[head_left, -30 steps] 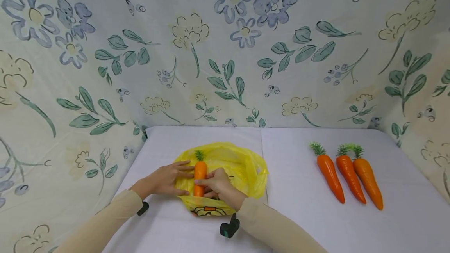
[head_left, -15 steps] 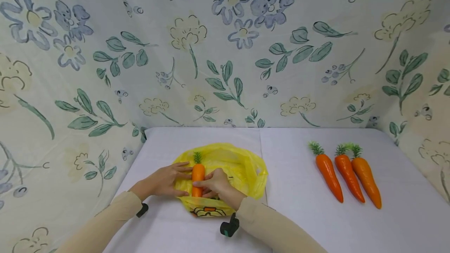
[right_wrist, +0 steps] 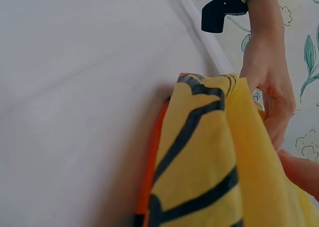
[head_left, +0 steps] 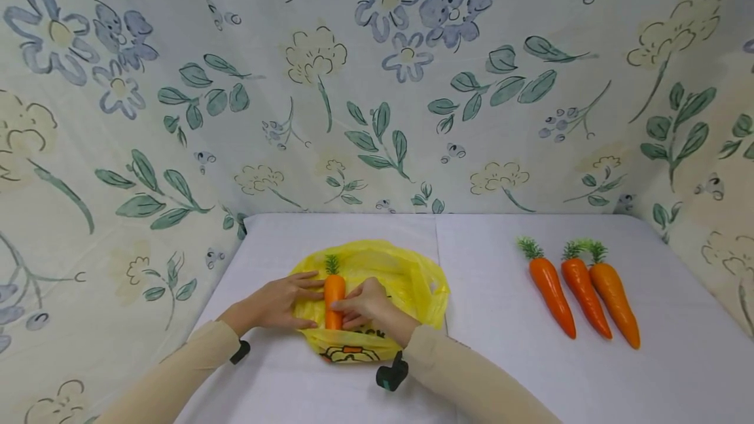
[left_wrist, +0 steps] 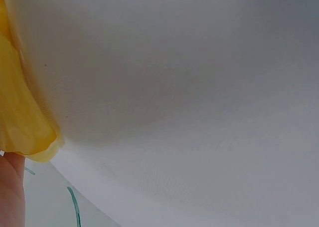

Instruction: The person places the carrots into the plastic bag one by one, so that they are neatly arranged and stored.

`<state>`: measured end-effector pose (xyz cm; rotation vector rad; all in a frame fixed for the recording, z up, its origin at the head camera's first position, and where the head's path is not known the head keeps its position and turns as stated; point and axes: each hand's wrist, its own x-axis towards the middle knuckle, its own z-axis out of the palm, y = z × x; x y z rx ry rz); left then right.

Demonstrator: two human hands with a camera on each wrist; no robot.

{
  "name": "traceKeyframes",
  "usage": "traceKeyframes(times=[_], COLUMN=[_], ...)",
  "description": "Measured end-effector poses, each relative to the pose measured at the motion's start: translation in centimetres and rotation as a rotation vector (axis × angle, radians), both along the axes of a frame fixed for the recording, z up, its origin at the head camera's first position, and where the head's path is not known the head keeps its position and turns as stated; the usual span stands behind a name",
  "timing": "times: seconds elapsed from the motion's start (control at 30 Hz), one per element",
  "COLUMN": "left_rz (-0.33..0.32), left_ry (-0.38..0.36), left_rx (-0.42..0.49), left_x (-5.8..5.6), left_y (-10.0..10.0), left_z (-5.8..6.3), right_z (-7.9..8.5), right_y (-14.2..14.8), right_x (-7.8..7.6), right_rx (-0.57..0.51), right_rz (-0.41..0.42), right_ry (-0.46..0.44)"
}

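Observation:
A toy carrot (head_left: 334, 290) with a green tuft lies inside the mouth of a yellow plastic bag (head_left: 421, 280), tuft towards the back. My right hand (head_left: 371, 306) reaches in from the right, its thumb over the lower part of the carrot and the fingers bent close along that side. At the bag's left edge my left hand (head_left: 279, 301) rests with fingers spread over the plastic, near the carrot. The left wrist view catches only a bit of this hand below the yellow plastic (left_wrist: 25, 112). In the right wrist view, the bag's printed front (right_wrist: 199, 152) hides the carrot.
Three more toy carrots, a left one (head_left: 552, 296), a middle one (head_left: 586, 296) and a right one (head_left: 614, 303), lie side by side on the white table (head_left: 489, 371). A flower-patterned cloth (head_left: 377, 84) hangs behind and along the sides.
My right hand has drawn back slightly to the right, its thumb covering less of the carrot. More black lettering on the bag now shows below it. The left hand has stayed in place.

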<state>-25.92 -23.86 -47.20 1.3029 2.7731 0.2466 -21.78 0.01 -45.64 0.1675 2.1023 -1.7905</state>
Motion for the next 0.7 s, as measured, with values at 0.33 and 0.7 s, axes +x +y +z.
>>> traceKeyframes(times=[0.33, 0.7], left_rz=[-0.008, 0.004], left_ry=[0.029, 0.011], left_rx=[-0.004, -0.017], left_x=[-0.1, -0.1], left_y=[0.0, 0.0], left_z=[-0.2, -0.1], right_z=[1.3, 3.6], right_y=[1.3, 2.6], right_x=[-0.3, -0.3], right_rx=[-0.121, -0.262], right_rz=[0.032, 0.065], right_ry=[-0.018, -0.042])
